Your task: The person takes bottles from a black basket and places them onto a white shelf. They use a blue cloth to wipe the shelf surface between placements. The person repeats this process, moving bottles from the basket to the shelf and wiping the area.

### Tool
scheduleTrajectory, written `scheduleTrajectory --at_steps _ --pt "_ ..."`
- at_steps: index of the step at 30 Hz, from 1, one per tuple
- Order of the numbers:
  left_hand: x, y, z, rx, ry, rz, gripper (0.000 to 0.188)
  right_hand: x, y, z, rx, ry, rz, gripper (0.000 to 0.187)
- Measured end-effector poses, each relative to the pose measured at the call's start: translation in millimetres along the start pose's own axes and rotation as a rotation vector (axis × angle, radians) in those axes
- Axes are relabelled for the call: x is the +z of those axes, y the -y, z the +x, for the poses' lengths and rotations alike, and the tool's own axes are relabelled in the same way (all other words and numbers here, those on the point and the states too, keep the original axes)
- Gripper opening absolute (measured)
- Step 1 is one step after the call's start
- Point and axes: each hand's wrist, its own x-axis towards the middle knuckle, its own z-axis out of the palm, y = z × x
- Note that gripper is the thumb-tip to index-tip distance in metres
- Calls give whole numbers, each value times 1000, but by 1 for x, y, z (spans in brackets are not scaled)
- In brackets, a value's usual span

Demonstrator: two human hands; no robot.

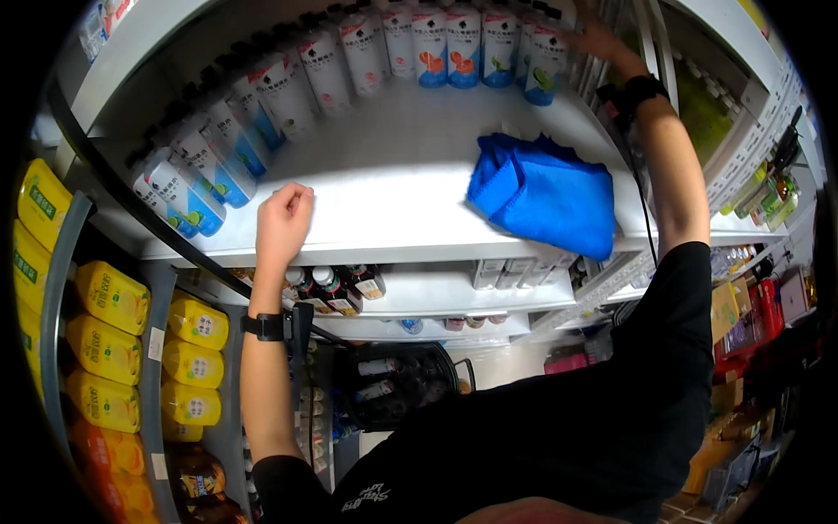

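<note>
- Two bare hands are held well apart at the white, flat shelf [384, 188]: one by the front edge, one at the back right corner.
- By the front edge, left of its middle, the left hand [286, 223] is curled with fingers together; nothing is seen gripped, and whether weight is rested on it cannot be told.
- Toward the front right corner, a folded, bright blue fabric cloth [546, 192] is laid, its long axis slanted from back left to front right; it is touched by neither hand.
- Along the left edge, white-and-blue plastic bottles with dark caps [229, 153] are ranked, the foremost just left of the left hand.
- Near the back right corner, an upright, white-and-blue plastic bottle with a green fruit picture [545, 65] is stood just left of the blurred right hand [598, 37], the nearer one; whether its fingers are closed or contact is made cannot be told.
</note>
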Motion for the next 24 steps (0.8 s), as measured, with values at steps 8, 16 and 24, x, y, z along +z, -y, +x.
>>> scheduleTrajectory --at_steps 8,16,24 --pt "-5 7 -5 16 -15 -3 18 -145 201 -85 18 871 194 69" --pt "-7 6 -9 57 -37 -41 18 -149 280 -210 -196 714 76 111" --pt "-10 11 -10 178 -67 -181 16 -150 303 -235 -74 502 26 75"
